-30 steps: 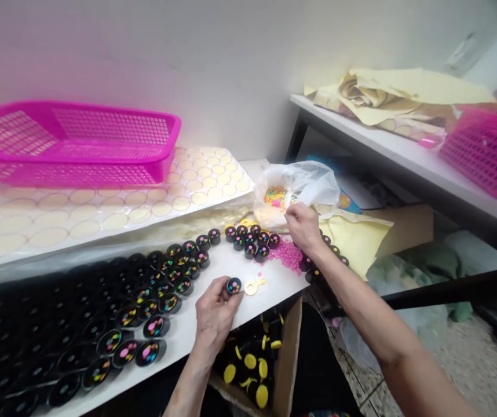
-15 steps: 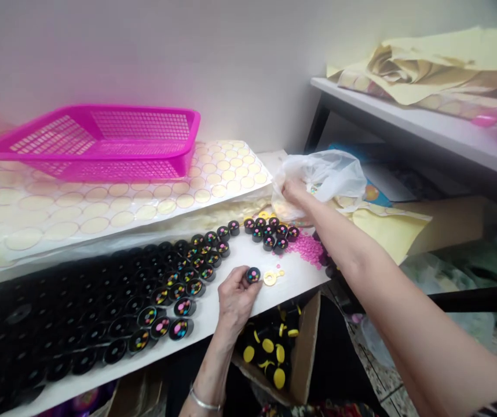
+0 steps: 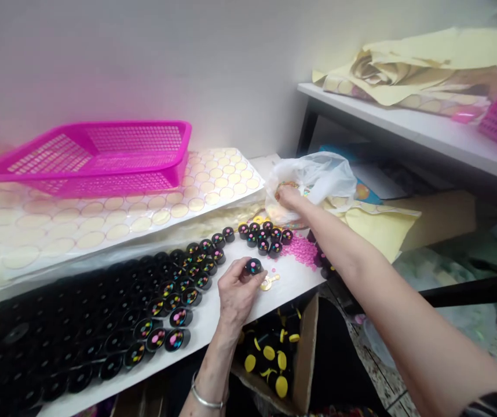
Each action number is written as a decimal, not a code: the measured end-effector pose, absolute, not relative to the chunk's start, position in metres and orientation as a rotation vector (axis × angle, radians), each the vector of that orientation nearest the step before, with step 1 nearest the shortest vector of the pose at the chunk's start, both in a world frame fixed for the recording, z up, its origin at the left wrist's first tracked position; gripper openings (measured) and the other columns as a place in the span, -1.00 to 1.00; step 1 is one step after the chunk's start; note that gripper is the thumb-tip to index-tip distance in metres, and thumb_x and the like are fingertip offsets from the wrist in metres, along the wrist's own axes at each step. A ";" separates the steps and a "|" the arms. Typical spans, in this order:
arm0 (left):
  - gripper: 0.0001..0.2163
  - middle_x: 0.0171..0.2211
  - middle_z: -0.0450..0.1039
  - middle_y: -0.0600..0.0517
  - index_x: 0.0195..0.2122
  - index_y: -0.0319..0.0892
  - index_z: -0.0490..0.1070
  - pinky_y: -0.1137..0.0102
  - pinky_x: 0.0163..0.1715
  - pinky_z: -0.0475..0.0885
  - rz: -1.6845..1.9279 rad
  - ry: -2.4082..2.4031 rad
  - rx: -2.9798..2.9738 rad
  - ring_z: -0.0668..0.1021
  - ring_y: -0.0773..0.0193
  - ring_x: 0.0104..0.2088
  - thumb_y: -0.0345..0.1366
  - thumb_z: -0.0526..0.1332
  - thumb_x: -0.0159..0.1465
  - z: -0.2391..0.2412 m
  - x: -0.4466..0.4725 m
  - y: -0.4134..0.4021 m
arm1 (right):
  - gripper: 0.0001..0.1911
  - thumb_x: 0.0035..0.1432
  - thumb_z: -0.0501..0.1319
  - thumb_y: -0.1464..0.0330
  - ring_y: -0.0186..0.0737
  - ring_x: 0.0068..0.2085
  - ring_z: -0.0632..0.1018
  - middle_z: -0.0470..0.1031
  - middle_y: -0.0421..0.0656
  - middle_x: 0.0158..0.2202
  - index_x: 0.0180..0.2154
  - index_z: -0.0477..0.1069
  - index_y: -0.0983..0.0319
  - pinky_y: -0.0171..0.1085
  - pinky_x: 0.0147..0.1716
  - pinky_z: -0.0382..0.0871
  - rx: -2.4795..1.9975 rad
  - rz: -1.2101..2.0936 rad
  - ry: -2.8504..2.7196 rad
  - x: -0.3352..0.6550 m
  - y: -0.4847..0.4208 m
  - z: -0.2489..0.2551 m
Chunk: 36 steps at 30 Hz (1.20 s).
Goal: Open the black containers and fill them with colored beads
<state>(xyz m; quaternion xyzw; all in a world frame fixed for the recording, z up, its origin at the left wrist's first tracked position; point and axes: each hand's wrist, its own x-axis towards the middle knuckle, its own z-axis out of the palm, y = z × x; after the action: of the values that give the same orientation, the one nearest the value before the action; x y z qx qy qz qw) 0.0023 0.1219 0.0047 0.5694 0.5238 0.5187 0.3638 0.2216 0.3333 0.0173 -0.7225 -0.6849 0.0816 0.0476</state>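
Observation:
My left hand (image 3: 237, 289) is closed around a small black cup (image 3: 254, 266) with pink and other coloured bits inside. It is just above the white table, beside a yellow ring-shaped piece (image 3: 266, 283) that the fingers partly cover. My right hand (image 3: 289, 197) reaches into a clear plastic bag (image 3: 331, 176) holding small multicoloured pieces; its fingertips are hidden among them. Between the hands stand a small cluster of filled black cups (image 3: 263, 246) and a spread of loose pink beads (image 3: 303, 252).
Rows of black cups (image 3: 101, 307) cover the table's left side. A pink basket (image 3: 179, 174) rests on a sheet of round stickers (image 3: 235, 171) behind them. Below the table edge, a cardboard box (image 3: 307, 359) holds yellow-and-black pieces. A white shelf (image 3: 409, 127) is at the right.
My left hand has lifted the black cup slightly and moved it over part of the yellow ring. My right hand stays in the bag. The view has shifted a little.

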 end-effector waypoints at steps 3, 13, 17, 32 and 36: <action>-0.70 -0.46 0.47 0.09 -0.32 -0.19 0.50 0.50 -0.53 0.33 1.266 1.295 1.543 0.41 0.40 -0.52 -0.29 0.37 -0.13 0.033 0.022 0.151 | -0.73 -0.03 0.16 0.51 -0.09 -0.12 0.50 0.50 0.13 -0.18 -0.22 0.47 0.40 -0.33 -0.17 0.26 -2.158 0.296 -2.025 0.222 0.334 0.020; -0.76 -0.53 0.46 0.09 -0.41 -0.22 0.53 0.43 -0.42 0.30 0.976 1.295 1.794 0.45 0.30 -0.46 -0.34 0.33 -0.17 0.047 0.104 0.281 | -0.80 -0.01 0.07 0.42 -0.40 -0.55 0.35 0.39 -0.19 -0.56 -0.37 0.41 0.39 -0.39 -0.54 0.24 -1.752 0.541 -1.818 0.257 0.315 0.077; -0.73 -0.52 0.46 0.09 -0.36 -0.21 0.53 0.43 -0.43 0.29 0.987 1.279 1.781 0.46 0.29 -0.46 -0.30 0.32 -0.16 0.041 0.127 0.296 | -0.91 -0.11 0.14 0.45 -0.43 -0.54 0.33 0.36 -0.25 -0.58 -0.50 0.39 0.35 -0.42 -0.52 0.23 -1.478 0.677 -1.888 0.265 0.301 0.094; -0.68 -0.57 0.41 0.12 -0.32 -0.18 0.54 0.46 -0.46 0.27 0.975 1.295 1.808 0.45 0.28 -0.46 -0.27 0.29 -0.15 0.028 0.128 0.301 | -0.74 -0.05 0.09 0.53 -0.33 -0.42 0.44 0.52 -0.17 -0.46 -0.38 0.55 0.34 -0.41 -0.41 0.28 -1.456 0.600 -2.103 0.260 0.299 0.084; -0.70 -0.55 0.44 0.09 -0.35 -0.18 0.54 0.45 -0.46 0.27 0.991 1.328 1.806 0.44 0.29 -0.47 -0.22 0.32 -0.16 0.024 0.124 0.304 | -0.72 0.00 0.07 0.48 -0.35 -0.45 0.43 0.52 -0.12 -0.43 -0.30 0.51 0.39 -0.42 -0.48 0.27 -1.714 0.477 -2.004 0.263 0.315 0.074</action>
<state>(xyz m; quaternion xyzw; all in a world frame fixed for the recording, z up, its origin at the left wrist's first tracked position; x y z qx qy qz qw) 0.1240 0.3037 0.0236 0.6934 0.5099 0.3804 0.3383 0.2634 0.3154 0.0739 -0.6225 -0.7280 0.1734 0.2289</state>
